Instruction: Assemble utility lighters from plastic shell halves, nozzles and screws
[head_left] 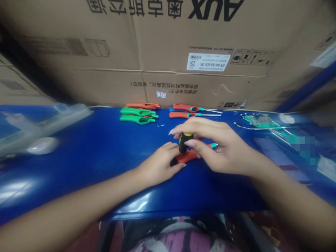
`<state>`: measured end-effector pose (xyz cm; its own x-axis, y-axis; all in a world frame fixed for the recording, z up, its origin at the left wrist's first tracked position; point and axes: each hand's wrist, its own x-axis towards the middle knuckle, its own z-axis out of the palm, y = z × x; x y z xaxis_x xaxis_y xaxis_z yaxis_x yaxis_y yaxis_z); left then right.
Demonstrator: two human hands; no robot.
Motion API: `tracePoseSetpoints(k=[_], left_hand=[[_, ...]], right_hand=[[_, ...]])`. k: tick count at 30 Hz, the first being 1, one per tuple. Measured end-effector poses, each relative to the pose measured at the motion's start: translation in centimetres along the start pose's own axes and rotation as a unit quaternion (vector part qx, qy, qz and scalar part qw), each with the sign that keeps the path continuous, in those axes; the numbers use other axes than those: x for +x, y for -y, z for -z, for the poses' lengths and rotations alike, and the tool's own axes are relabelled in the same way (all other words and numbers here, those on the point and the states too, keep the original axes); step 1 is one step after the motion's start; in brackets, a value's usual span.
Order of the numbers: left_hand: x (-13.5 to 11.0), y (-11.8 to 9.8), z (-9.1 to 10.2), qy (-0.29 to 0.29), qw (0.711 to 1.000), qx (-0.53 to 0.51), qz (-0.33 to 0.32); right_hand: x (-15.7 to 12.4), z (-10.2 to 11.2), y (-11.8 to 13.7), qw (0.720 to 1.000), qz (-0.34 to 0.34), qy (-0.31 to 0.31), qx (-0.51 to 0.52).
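My right hand [212, 143] is closed around a stubby black and yellow screwdriver [183, 142], held upright with its tip down on a red-orange lighter [193, 155]. This lighter lies on the blue table, its teal collar pointing right. My left hand [164, 161] grips the lighter's left end between thumb and fingers. Part of the handle is hidden beneath both hands. Behind them lie red utility lighters [183, 114] with metal tubes, and to their left green lighter handles [138, 120] beside orange ones [143, 105].
A large cardboard box [105, 84] stands along the table's back edge. On the right are teal lighter parts with metal rods and wires [262, 122], and a phone [283, 157]. A blurred clear plastic bag [65, 119] and a white round object [43, 145] lie left. Small pins [160, 125] rest near the green handles.
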<state>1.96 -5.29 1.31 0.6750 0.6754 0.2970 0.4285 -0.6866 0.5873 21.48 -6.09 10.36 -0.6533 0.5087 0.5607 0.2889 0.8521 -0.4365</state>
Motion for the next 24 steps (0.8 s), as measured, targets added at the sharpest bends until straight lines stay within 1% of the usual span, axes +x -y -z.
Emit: tracePoseSetpoints(k=[5, 7, 9, 11, 13, 15, 16, 18, 19, 21, 23, 24], left_hand=[[0.0, -0.1, -0.3, -0.012, 1.000, -0.008, -0.009], [0.0, -0.5, -0.2, -0.007, 1.000, 0.002, -0.006], [0.1, -0.9, 0.3, 0.009, 1.000, 0.017, 0.007], [0.1, -1.3, 1.0, 0.031, 0.998, 0.038, 0.029], [0.0, -1.4, 1.8, 0.053, 0.995, 0.071, 0.055], [-0.1, -1.4, 2.3, 0.072, 0.988, 0.111, 0.075], [-0.1, -1.3, 2.5, 0.080, 0.985, 0.126, 0.081], [-0.1, -1.2, 2.7, 0.093, 0.981, 0.147, 0.082], [0.1, -1.1, 2.8, 0.097, 0.981, 0.152, 0.077], [0.7, -0.7, 3.2, 0.102, 0.980, 0.158, 0.059], [1.9, -0.1, 4.1, 0.100, 0.980, 0.166, 0.035], [2.6, 0.4, 4.6, 0.087, 0.980, 0.180, 0.021]], right_hand=[[-0.2, -0.9, 0.2, 0.999, 0.028, -0.022, -0.031], [-0.3, -1.2, 0.1, 0.999, 0.014, -0.040, -0.020], [-0.4, -1.0, -0.1, 0.998, -0.027, -0.057, 0.019], [-0.6, -0.1, -0.5, 0.990, -0.078, -0.094, 0.072], [-1.0, 1.6, -1.5, 0.975, -0.110, -0.169, 0.093], [-1.7, 3.6, -3.0, 0.955, -0.125, -0.265, 0.040], [-2.2, 4.6, -3.9, 0.943, -0.142, -0.300, -0.005], [-3.5, 6.1, -5.7, 0.912, -0.199, -0.331, -0.136], [-4.1, 6.7, -6.5, 0.895, -0.231, -0.316, -0.215], [-5.4, 7.2, -7.8, 0.859, -0.289, -0.252, -0.339], [-6.4, 7.3, -8.7, 0.835, -0.340, -0.179, -0.394], [-6.8, 7.2, -9.1, 0.827, -0.363, -0.148, -0.402]])
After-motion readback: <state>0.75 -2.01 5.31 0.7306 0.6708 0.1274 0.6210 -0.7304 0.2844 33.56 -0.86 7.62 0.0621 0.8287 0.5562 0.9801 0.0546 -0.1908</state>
